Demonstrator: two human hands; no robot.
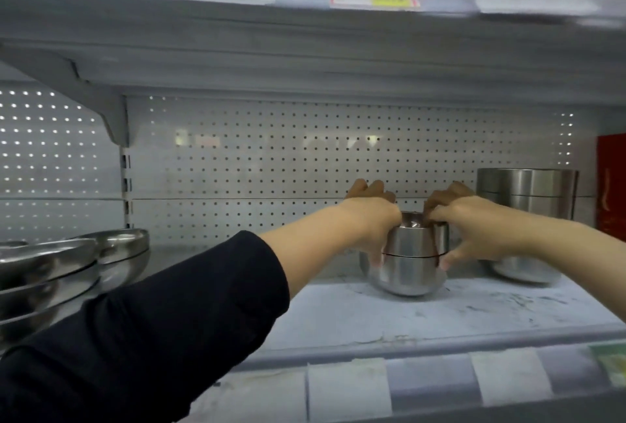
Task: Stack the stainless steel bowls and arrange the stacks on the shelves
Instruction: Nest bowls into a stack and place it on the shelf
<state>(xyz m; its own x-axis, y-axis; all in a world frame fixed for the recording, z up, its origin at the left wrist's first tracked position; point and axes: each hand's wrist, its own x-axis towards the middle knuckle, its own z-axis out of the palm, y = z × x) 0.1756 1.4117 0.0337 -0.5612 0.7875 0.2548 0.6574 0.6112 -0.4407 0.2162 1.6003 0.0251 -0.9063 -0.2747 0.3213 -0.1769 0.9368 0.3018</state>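
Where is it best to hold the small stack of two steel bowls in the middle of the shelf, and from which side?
Probably by its straight walls, one hand on each side, as the left hand and right hand grip the small stack of steel bowls now; its rounded base offers little hold.

Single head-mounted wide-angle view; I have no second camera to compare it with. I look forward, roughly level with the shelf (423, 317), straight at the perforated back panel (271, 158) at 12 o'clock. The upper shelf's underside (305, 50) spans the top of frame, so the lens sits close, just outside the shelf's front edge. Both forearms enter from 6 to 7 o'clock and from 4 o'clock, reaching away from me.
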